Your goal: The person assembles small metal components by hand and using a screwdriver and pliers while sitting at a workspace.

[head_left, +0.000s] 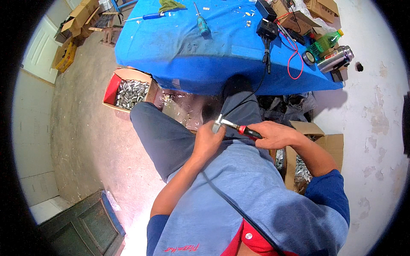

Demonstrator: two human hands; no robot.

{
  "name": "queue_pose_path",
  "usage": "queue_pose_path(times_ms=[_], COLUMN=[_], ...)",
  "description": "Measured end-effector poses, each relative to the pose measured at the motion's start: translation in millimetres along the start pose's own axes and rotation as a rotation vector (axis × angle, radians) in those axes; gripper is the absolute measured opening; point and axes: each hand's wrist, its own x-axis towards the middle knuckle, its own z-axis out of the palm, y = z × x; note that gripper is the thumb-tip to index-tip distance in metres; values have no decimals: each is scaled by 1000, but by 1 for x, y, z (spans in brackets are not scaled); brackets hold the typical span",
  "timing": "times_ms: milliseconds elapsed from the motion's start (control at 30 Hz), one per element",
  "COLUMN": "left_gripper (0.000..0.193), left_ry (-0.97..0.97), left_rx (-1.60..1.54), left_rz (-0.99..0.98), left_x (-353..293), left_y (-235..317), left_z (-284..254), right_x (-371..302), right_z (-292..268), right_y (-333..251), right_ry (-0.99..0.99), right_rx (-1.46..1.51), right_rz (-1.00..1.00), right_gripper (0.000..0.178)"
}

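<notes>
We log the left hand (208, 138), fingers curled around a small silver metal piece (216, 126) held over the lap, just past the hem of the pale blue shirt (239, 192). We log the right hand (273, 134), closed around the red-and-black handle of a slim metal-tipped hand tool (239, 128), its tip touching the metal piece at the left hand; whether this tool is a soldering iron or a driver we cannot tell. A thin black cable (252, 91) runs from near the hands up over the grey-trousered knee (239, 98) to a black boxy adapter (267, 29) on the blue-clothed worktop (192, 55). On that worktop we list: a teal-handled screwdriver (201, 21), a blue-handled screwdriver (145, 17), a looped red wire (292, 55), a green plastic bottle (326, 41), a steel flask lying on its side (335, 59), a roll of dark tape (308, 57) and scattered pale scraps. On the concrete floor (94, 141) to the left stands an open cardboard box with red inner flap holding small silver metal parts (130, 91); a second open cardboard box (316, 141) with similar parts sits just beside the right forearm. Further brown cartons (79, 19) lie at the far left.
</notes>
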Motion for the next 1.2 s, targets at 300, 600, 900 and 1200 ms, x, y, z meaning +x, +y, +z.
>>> queue_pose_path(times_ms=[300, 600, 900, 1200], left_gripper=[29, 28, 28, 29], left_ry=[41, 87, 92, 95], left_rx=[53, 149, 248, 282], left_rz=[17, 33, 42, 67], left_x=[0, -1, -2, -1], left_y=[-1, -2, 0, -1], left_z=[2, 4, 4, 5], right_x=[0, 3, -2, -4], right_z=[-2, -2, 3, 8], right_y=[-5, -6, -18, -21], right_ry=[-72, -81, 24, 70], right_rx=[37, 39, -196, -253], right_rz=[32, 39, 48, 25], right_gripper=[29, 29, 37, 30])
